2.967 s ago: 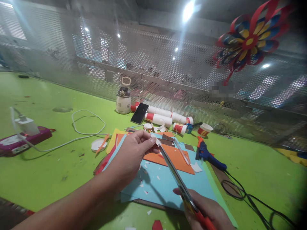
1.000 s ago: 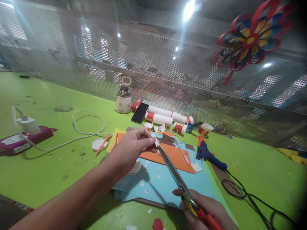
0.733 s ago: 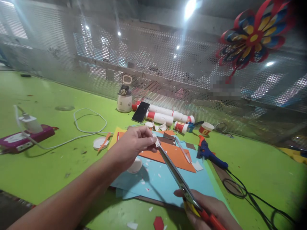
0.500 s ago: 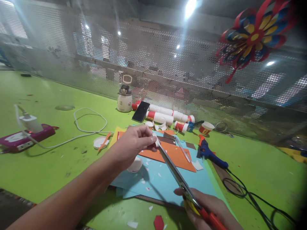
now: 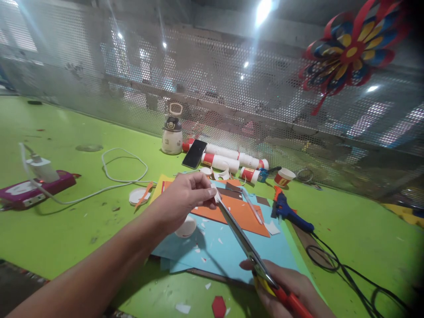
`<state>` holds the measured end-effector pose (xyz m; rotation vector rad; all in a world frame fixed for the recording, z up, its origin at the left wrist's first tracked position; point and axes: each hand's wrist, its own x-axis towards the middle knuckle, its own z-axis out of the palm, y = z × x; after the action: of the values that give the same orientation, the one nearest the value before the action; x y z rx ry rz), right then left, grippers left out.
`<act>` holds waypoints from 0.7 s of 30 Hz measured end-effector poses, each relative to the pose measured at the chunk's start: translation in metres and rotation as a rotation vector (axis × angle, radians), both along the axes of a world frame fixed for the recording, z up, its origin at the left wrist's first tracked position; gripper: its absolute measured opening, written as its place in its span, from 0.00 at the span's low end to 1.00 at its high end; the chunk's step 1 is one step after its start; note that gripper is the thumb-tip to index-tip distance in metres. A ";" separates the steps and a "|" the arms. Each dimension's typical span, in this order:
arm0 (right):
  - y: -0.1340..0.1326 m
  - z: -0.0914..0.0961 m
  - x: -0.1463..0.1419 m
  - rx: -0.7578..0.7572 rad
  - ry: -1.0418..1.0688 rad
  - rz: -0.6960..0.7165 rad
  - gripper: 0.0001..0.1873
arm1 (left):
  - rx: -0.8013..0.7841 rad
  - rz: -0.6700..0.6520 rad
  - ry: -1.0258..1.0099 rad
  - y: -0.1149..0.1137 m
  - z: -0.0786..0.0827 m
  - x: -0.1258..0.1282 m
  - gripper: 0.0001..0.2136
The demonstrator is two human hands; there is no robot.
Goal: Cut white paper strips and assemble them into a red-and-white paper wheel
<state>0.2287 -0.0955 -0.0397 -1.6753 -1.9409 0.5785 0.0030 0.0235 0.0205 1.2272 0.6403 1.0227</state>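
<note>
My left hand [image 5: 185, 201] pinches a small white paper piece [image 5: 217, 195] above the table. My right hand [image 5: 291, 289], at the bottom edge, grips red-handled scissors [image 5: 247, 249] whose long blades reach up to that white piece. Under both hands lie a light blue sheet [image 5: 228, 251] and an orange sheet [image 5: 241, 212], strewn with small white cuttings. A white cup [image 5: 186, 227] sits partly hidden beneath my left hand.
A blue glue gun [image 5: 289, 212] with a black cable lies right of the papers. At the back stand a white bottle [image 5: 172, 137], a phone [image 5: 194, 154], red-and-white tubes [image 5: 228, 161] and a small cup [image 5: 284, 176]. A power strip [image 5: 33, 187] with charger sits left. Perforated metal wall behind.
My hands and the scissors keep almost the same pose. The view has shifted slightly, so the white cup under my left hand and a red hexagon scrap at the bottom now show.
</note>
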 end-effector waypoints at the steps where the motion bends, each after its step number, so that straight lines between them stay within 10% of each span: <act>1: 0.000 0.000 0.001 -0.010 -0.011 0.005 0.12 | -0.002 0.002 0.000 0.000 0.000 0.000 0.07; 21: -0.002 -0.001 -0.001 -0.150 -0.162 0.012 0.17 | 0.002 0.000 0.000 0.001 -0.002 0.000 0.08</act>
<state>0.2278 -0.0979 -0.0409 -1.8546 -2.0668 0.6241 0.0031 0.0249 0.0183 1.2289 0.6397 1.0227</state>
